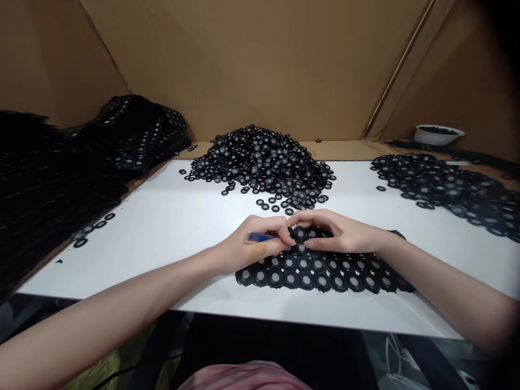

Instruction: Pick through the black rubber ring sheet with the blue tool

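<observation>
A sheet of joined black rubber rings with pale round centres lies flat on the white board, under both hands. My left hand is closed around a slim tool with a blue handle, its fingertips at the sheet's upper part. The working end of that tool is hidden by the fingers. A tan patch, perhaps tape, shows on the thumb. My right hand rests on the sheet with thumb and forefinger apart, a ring showing between them. Its forefinger tip comes close to the left fingertips; the other fingers are partly hidden.
Behind the hands rises a heap of loose black rings. Another pile of rings spreads at the right, near a white bowl with dark bits. Stacked black sheets fill the left. Cardboard walls enclose the white board.
</observation>
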### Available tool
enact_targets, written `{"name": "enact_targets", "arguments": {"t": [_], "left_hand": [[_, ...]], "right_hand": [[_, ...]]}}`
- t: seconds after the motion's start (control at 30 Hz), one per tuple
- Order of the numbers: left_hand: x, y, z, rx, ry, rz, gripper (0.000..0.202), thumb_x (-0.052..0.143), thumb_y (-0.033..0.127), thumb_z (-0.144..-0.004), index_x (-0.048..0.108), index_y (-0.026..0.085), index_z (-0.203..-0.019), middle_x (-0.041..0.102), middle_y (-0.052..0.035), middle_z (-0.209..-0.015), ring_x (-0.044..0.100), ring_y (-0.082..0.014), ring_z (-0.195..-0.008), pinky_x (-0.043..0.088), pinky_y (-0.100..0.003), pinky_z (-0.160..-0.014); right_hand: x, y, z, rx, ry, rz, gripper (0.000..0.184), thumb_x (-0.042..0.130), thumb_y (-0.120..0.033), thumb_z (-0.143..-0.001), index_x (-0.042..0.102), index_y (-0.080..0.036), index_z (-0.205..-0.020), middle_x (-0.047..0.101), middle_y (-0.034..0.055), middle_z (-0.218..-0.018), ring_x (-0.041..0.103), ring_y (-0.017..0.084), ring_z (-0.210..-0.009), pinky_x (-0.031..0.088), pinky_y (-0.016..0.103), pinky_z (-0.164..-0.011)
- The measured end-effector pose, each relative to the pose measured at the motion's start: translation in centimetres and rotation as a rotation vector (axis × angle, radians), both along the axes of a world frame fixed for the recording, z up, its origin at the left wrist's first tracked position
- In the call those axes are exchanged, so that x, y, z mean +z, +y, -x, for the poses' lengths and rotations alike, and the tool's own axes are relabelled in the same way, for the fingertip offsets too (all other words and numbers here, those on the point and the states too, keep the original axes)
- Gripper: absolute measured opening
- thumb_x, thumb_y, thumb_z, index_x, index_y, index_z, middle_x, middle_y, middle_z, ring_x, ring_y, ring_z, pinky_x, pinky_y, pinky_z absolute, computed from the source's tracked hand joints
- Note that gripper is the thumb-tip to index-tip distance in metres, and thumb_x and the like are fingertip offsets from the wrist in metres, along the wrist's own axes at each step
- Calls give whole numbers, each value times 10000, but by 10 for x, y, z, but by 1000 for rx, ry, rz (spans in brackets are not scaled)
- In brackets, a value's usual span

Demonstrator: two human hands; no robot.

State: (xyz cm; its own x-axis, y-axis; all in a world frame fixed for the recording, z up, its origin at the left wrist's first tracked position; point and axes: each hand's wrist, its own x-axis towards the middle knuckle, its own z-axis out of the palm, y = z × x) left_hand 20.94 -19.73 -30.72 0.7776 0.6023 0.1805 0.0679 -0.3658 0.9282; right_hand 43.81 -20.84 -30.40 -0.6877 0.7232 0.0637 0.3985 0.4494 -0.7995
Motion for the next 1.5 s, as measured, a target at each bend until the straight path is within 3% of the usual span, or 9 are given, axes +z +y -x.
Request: {"name": "enact_targets", "arguments": {"t": [1.5], "left_hand": [[4, -2, -1, 13, 21, 116, 54, 594, 154, -812, 623, 137, -769, 560, 13, -686, 504, -100, -676, 366, -210, -658]], "right_hand": [[-1, 0, -1, 0, -18, -26, 354, 587, -272, -817, 570, -192, -1162, 621, 43, -955, 577, 214, -921, 473, 324, -810]]}}
